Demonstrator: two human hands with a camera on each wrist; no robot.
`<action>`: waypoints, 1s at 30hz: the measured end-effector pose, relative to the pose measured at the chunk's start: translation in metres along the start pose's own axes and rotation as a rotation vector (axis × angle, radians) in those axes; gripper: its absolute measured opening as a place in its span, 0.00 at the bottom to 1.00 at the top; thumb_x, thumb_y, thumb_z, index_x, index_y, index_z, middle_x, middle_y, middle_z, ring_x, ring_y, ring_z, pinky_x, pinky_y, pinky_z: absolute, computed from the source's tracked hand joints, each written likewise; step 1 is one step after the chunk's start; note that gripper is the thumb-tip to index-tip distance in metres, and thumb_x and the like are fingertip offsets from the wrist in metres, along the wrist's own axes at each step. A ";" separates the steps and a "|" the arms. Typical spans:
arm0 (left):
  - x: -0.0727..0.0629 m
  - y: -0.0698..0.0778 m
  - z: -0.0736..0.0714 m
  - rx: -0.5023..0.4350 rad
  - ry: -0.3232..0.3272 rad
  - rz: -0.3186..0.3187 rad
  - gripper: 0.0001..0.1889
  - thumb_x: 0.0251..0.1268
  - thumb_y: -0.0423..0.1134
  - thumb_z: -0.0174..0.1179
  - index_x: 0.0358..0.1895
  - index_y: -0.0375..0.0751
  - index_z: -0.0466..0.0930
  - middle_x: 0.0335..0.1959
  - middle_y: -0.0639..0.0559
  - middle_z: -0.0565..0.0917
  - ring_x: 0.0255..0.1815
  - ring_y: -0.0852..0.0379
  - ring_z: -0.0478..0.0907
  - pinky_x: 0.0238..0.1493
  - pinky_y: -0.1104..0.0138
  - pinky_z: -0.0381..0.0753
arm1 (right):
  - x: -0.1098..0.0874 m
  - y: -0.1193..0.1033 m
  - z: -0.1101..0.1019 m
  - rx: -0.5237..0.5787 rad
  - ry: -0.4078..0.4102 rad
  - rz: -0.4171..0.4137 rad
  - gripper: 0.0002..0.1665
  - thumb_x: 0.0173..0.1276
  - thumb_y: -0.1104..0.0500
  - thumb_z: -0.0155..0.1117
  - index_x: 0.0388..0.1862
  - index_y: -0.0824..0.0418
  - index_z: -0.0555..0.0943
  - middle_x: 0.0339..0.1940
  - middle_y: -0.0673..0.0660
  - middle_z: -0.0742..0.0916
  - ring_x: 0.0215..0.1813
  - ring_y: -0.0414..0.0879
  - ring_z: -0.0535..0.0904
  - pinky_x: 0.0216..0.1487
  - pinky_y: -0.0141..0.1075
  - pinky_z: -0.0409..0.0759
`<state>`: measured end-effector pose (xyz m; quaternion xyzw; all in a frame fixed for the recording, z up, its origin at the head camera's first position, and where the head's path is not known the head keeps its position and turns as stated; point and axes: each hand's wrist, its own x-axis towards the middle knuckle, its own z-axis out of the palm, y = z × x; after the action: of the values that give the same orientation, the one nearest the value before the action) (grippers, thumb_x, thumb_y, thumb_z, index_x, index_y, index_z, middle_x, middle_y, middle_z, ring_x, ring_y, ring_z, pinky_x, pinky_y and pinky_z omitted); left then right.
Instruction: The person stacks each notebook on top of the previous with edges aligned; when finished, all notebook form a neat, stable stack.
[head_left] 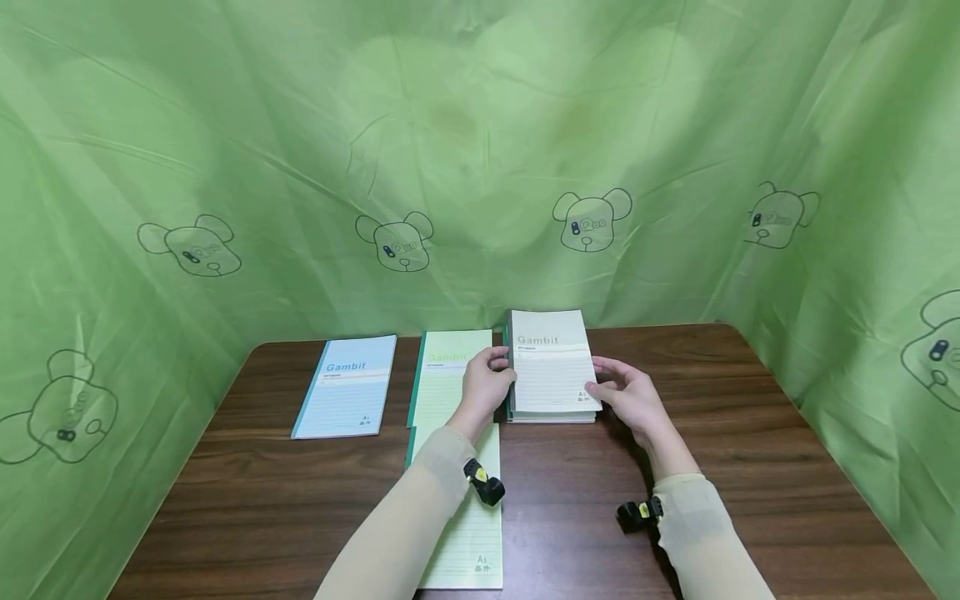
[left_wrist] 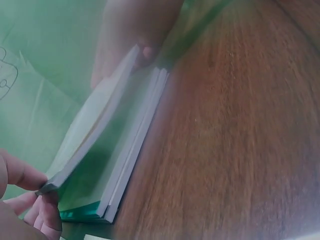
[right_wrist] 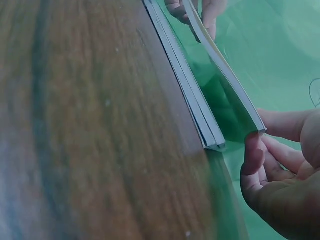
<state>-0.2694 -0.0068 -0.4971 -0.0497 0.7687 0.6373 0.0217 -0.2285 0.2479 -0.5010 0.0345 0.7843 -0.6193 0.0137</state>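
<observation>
Pinching the white notebook between them are left grip and right grip. Notebook stack lies underneath, green notebook beside.

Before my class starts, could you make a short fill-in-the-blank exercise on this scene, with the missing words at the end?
1. The left hand and right hand hold a notebook whose printed title reads "____".
2. The leftmost notebook has a ____ cover.
3. In the head view, pale green notebooks lie ____ the leftmost notebook and the held one.
4. The curtain behind the table is coloured ____.

Missing words: Gambit; blue; between; green.
</observation>
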 end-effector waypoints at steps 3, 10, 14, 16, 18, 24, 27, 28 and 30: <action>0.000 -0.003 0.000 0.022 0.012 0.008 0.27 0.65 0.24 0.62 0.69 0.39 0.83 0.53 0.46 0.86 0.50 0.49 0.82 0.54 0.57 0.84 | 0.000 0.000 0.002 -0.037 0.001 -0.014 0.35 0.76 0.64 0.73 0.79 0.68 0.75 0.72 0.70 0.81 0.50 0.44 0.84 0.47 0.28 0.81; 0.004 -0.013 0.001 0.079 0.031 0.021 0.28 0.61 0.23 0.62 0.67 0.38 0.85 0.49 0.47 0.86 0.48 0.51 0.81 0.52 0.60 0.83 | 0.000 0.002 0.005 -0.056 -0.008 -0.004 0.35 0.77 0.63 0.73 0.79 0.68 0.75 0.72 0.70 0.82 0.51 0.42 0.84 0.48 0.27 0.82; 0.005 -0.017 0.000 0.141 0.030 0.025 0.28 0.62 0.25 0.62 0.67 0.39 0.85 0.50 0.49 0.87 0.46 0.52 0.81 0.49 0.61 0.83 | 0.002 0.005 0.007 -0.043 -0.024 0.005 0.36 0.77 0.62 0.73 0.79 0.69 0.74 0.73 0.72 0.81 0.52 0.41 0.85 0.48 0.27 0.81; 0.004 -0.016 -0.002 0.185 0.028 0.039 0.27 0.62 0.26 0.62 0.67 0.38 0.85 0.50 0.49 0.87 0.45 0.53 0.82 0.48 0.60 0.83 | 0.002 0.005 0.008 -0.039 -0.036 0.012 0.36 0.77 0.62 0.73 0.79 0.70 0.74 0.73 0.72 0.80 0.52 0.41 0.85 0.48 0.27 0.80; 0.003 -0.016 -0.002 0.232 0.028 0.055 0.28 0.62 0.26 0.62 0.68 0.37 0.85 0.51 0.48 0.87 0.45 0.52 0.83 0.49 0.59 0.84 | 0.002 0.006 0.008 -0.032 -0.040 0.021 0.36 0.77 0.63 0.73 0.79 0.71 0.74 0.73 0.72 0.80 0.51 0.40 0.85 0.48 0.27 0.79; 0.001 -0.013 -0.002 0.334 0.011 0.074 0.29 0.61 0.26 0.64 0.69 0.35 0.83 0.55 0.45 0.88 0.49 0.48 0.85 0.57 0.54 0.86 | 0.000 0.005 0.009 -0.039 -0.041 0.032 0.37 0.75 0.65 0.73 0.80 0.71 0.73 0.75 0.72 0.80 0.49 0.38 0.83 0.48 0.26 0.79; 0.000 -0.013 -0.002 0.372 0.001 0.080 0.29 0.60 0.26 0.64 0.68 0.35 0.84 0.54 0.45 0.88 0.50 0.48 0.85 0.58 0.54 0.85 | -0.001 0.006 0.008 -0.044 -0.048 0.029 0.38 0.75 0.66 0.73 0.81 0.72 0.71 0.75 0.73 0.78 0.51 0.40 0.84 0.47 0.26 0.80; 0.000 -0.013 -0.002 0.382 -0.002 0.081 0.29 0.60 0.26 0.64 0.68 0.35 0.84 0.54 0.45 0.88 0.49 0.48 0.84 0.57 0.54 0.85 | -0.001 0.006 0.008 -0.046 -0.049 0.029 0.39 0.75 0.67 0.73 0.81 0.72 0.71 0.76 0.74 0.78 0.53 0.42 0.84 0.47 0.26 0.80; 0.000 -0.013 -0.002 0.393 -0.004 0.089 0.28 0.60 0.26 0.64 0.68 0.35 0.84 0.54 0.45 0.88 0.47 0.50 0.85 0.55 0.55 0.85 | -0.001 0.007 0.007 -0.051 -0.051 0.030 0.39 0.75 0.67 0.73 0.81 0.71 0.70 0.76 0.74 0.78 0.56 0.47 0.84 0.47 0.26 0.80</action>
<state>-0.2681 -0.0115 -0.5094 -0.0092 0.8797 0.4755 0.0042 -0.2274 0.2421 -0.5090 0.0299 0.7987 -0.5994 0.0437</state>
